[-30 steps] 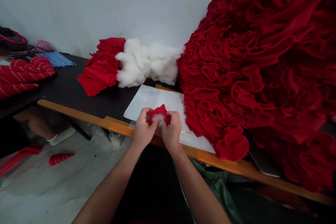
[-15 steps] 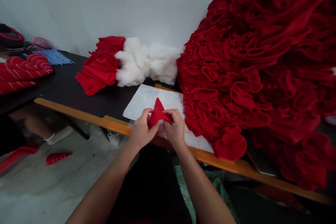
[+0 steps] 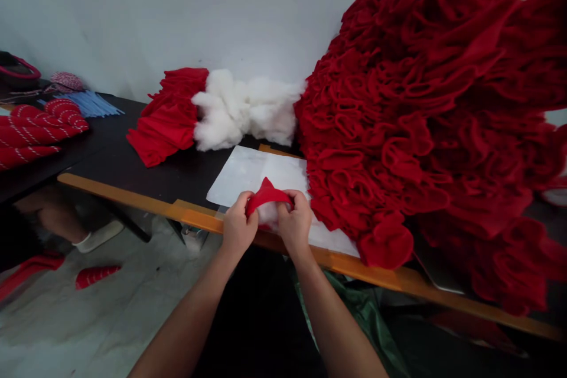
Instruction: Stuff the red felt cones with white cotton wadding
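Left hand (image 3: 240, 222) and right hand (image 3: 295, 222), equally near, pinch the red pointed cloth (image 3: 266, 193) between them, its tip away from me, white stuffing (image 3: 267, 212) toward me

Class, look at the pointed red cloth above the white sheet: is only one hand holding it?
No: the left hand and the right hand both grip the pointed red cloth, at opposite sides.
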`<action>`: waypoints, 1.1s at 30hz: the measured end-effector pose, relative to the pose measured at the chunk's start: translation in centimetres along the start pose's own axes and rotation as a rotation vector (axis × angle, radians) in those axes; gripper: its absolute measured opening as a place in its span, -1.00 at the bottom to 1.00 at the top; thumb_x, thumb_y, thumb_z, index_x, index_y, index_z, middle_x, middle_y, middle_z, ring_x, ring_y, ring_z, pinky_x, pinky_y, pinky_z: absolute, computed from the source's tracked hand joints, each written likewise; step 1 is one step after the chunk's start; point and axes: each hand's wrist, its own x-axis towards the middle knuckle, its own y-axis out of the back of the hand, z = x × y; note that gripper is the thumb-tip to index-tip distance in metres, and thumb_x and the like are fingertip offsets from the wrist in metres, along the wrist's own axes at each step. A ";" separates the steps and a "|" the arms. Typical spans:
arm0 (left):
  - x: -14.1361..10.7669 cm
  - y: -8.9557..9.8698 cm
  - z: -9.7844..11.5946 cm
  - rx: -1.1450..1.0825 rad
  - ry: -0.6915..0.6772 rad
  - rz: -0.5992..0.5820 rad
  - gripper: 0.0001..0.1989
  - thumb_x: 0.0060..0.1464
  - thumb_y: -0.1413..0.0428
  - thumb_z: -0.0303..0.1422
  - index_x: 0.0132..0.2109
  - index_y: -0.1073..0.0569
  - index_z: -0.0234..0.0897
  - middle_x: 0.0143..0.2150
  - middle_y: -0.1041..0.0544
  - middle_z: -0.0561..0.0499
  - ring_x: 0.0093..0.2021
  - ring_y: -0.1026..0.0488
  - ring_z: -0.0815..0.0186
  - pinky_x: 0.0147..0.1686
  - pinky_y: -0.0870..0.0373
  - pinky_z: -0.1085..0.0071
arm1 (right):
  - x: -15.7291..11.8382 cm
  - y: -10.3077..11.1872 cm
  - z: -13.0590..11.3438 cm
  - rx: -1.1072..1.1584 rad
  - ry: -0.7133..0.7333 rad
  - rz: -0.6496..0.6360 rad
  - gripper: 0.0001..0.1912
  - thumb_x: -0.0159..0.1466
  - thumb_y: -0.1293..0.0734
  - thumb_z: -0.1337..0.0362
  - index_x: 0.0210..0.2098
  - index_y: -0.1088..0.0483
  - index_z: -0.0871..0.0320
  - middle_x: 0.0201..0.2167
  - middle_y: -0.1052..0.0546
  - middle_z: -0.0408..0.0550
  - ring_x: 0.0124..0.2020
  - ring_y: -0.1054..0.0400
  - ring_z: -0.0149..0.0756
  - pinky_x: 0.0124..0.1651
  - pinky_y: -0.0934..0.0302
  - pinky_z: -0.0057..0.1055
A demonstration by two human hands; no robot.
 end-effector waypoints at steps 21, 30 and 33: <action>0.2 -0.2 0.2 -0.086 0.040 -0.013 -0.81 -0.07 -0.01 -0.49 -0.23 -0.33 -0.21 -0.40 -0.42 0.07 -0.42 -0.36 0.34 -0.38 -0.26 0.46 | 0.8 -0.2 -0.1 -0.030 -0.049 -0.066 -0.72 -0.05 -0.22 0.40 -0.31 -0.37 0.15 -0.33 -0.47 -0.04 -0.31 -0.34 -0.21 -0.25 -0.25 -0.29; 0.6 0.0 0.5 -0.241 0.144 -0.036 -0.70 -0.12 -0.10 -0.43 -0.18 -0.25 -0.22 -0.30 -0.43 0.04 -0.38 -0.39 0.35 -0.36 -0.30 0.45 | 0.1 1.2 -1.1 0.186 0.087 -0.401 -0.45 0.03 -0.30 0.34 0.05 -0.25 0.09 -0.02 -0.38 -0.01 -0.01 -0.28 -0.19 0.07 -0.19 -0.20; 0.7 -0.1 0.3 -0.140 0.151 -0.032 -0.75 -0.14 -0.06 -0.47 -0.23 -0.27 -0.22 -0.36 -0.42 0.06 -0.39 -0.37 0.32 -0.37 -0.27 0.43 | -0.2 1.0 -1.2 0.100 0.207 -0.415 -0.41 0.02 -0.25 0.46 0.07 -0.24 0.08 -0.05 -0.38 0.00 -0.02 -0.28 -0.21 0.07 -0.19 -0.21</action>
